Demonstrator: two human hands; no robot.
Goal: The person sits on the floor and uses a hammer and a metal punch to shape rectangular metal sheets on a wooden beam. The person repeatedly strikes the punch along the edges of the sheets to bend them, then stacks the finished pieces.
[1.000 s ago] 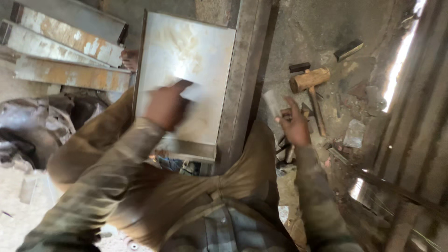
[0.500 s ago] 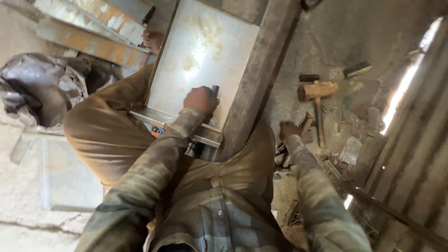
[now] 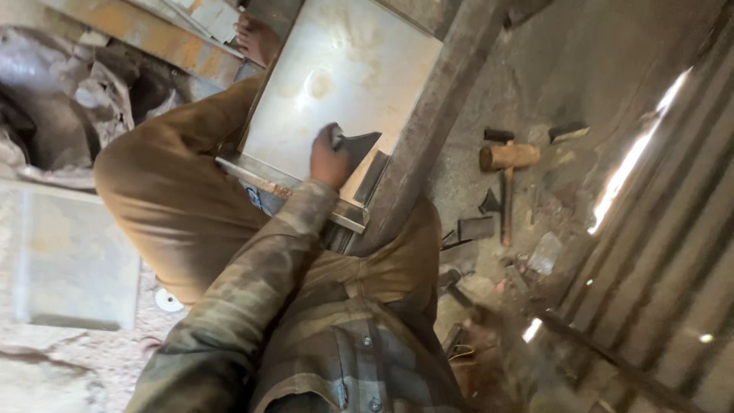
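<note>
A pale square metal sheet (image 3: 344, 69) lies in front of me between my bent legs. My left hand (image 3: 329, 159), in a camouflage sleeve, rests on the sheet's near right corner. Its fingers are closed around a small dark tool (image 3: 359, 143) that points right along the sheet. My right hand cannot be made out; the area at my lower right is blurred. My bare foot (image 3: 256, 38) sits at the sheet's far left edge.
A long rusty steel beam (image 3: 440, 122) runs along the sheet's right side. A wooden-headed mallet (image 3: 508, 157) and several dark metal punches (image 3: 498, 135) lie on the dirt floor to the right. Corrugated metal wall (image 3: 673, 237) at right; another flat sheet (image 3: 69, 260) at left.
My view has swung left and down. My left hand slid from the sheet's middle to its near right corner. My right hand, earlier by the tools on the floor, has dropped out of sight.
</note>
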